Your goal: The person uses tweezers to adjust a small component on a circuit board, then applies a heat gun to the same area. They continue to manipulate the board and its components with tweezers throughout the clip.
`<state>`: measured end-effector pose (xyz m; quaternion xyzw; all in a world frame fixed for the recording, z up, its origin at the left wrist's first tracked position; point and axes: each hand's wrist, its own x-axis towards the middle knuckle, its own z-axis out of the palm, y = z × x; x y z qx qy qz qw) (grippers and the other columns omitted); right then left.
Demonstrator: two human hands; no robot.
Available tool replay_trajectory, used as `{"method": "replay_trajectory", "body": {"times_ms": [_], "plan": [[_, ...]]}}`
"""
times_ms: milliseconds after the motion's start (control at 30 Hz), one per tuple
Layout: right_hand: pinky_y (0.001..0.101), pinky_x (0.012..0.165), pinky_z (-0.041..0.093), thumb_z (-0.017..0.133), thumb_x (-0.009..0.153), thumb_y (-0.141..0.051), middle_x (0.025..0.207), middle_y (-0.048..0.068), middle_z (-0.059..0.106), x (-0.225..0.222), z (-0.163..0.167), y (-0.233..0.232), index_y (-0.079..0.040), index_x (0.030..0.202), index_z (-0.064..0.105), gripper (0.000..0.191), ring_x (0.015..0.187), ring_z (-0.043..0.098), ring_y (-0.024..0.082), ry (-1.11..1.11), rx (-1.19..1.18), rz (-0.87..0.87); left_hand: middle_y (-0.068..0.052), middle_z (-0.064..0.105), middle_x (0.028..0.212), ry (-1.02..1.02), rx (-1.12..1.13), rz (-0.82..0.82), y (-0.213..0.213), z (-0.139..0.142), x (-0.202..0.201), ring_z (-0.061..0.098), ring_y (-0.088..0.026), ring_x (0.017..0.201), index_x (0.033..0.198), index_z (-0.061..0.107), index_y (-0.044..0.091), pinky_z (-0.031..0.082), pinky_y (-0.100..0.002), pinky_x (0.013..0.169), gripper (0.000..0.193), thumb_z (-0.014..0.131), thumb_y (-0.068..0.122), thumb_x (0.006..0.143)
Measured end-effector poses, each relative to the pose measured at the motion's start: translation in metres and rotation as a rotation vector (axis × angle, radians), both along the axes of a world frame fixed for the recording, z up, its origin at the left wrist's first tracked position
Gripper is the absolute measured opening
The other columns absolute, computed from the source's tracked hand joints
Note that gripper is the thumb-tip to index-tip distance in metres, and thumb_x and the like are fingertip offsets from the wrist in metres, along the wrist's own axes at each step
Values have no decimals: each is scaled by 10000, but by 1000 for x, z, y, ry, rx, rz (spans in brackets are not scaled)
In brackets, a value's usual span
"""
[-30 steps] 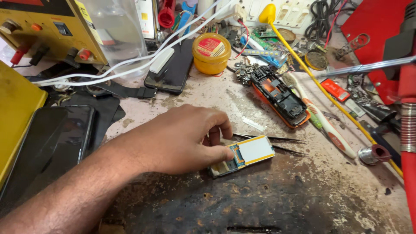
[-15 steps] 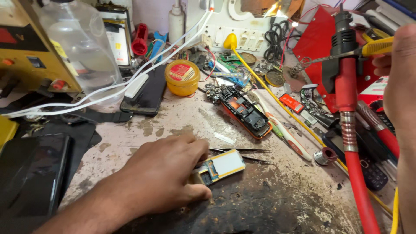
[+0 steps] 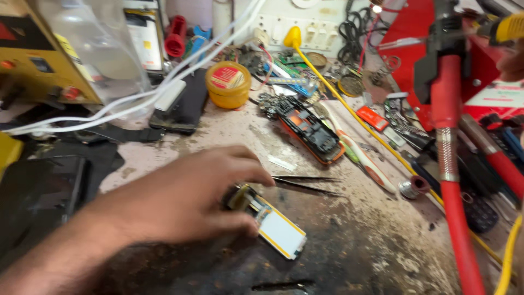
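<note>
My left hand (image 3: pixel 180 202) rests on the stained workbench (image 3: pixel 355 257), fingers pinching the upper end of a small opened phone (image 3: pixel 275 226) that has a white screen and a yellow edge. The phone lies tilted, its screen end pointing to the lower right. Black tweezers (image 3: pixel 305 183) lie just beyond my fingertips. Only a sliver of my right hand (image 3: pixel 513 65) shows at the top right edge, by the yellow grip of a long red-handled tool (image 3: pixel 447 125) that hangs over the bench's right side.
An orange-framed opened phone (image 3: pixel 311 131), a white and red screwdriver (image 3: pixel 357 150) and a solder spool (image 3: pixel 414 187) lie behind the tweezers. Farther back stand a yellow tin (image 3: pixel 227 84), a black phone (image 3: pixel 183 104), a clear bottle (image 3: pixel 93 49) and a yellow power supply (image 3: pixel 38 65).
My left hand turned the small phone so its screen end now points lower right. The red-handled tool, held by my right hand, came in from the right and nearer.
</note>
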<state>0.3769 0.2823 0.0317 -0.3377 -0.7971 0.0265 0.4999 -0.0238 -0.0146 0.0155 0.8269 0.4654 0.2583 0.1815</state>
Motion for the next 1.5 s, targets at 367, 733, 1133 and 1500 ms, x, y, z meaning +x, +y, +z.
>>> {"method": "replay_trajectory", "body": {"times_ms": [367,733,1133,1500], "plan": [[282,725,554,373,1217,-381,927,154,699,-25,26,-76,60,1086,613,518,805,717,214,140,174,313,-144,680,1081,-23,227,-15,43,1,130,656,-351,1034,1105,658,57,522,-469,851,374,743,332,866],[279,816,546,297,1218,-397,966,136,711,-24,31,-79,55,1045,584,564,859,692,183,82,183,240,-175,677,975,78,253,155,113,-22,216,675,-354,959,1027,681,45,549,-484,808,264,696,102,769],[293,935,612,544,1169,-242,1141,66,691,-91,27,-126,-13,1189,578,233,1044,731,171,185,-33,544,-31,717,799,-312,143,362,53,22,64,671,-97,647,958,760,95,549,-276,597,262,851,282,798],[353,924,619,889,724,-233,1171,183,681,-140,-5,-198,-35,1141,488,611,1087,726,247,-150,153,610,-82,716,769,-113,391,474,24,-2,54,729,-287,734,977,598,71,544,-420,648,442,884,331,761]]}}
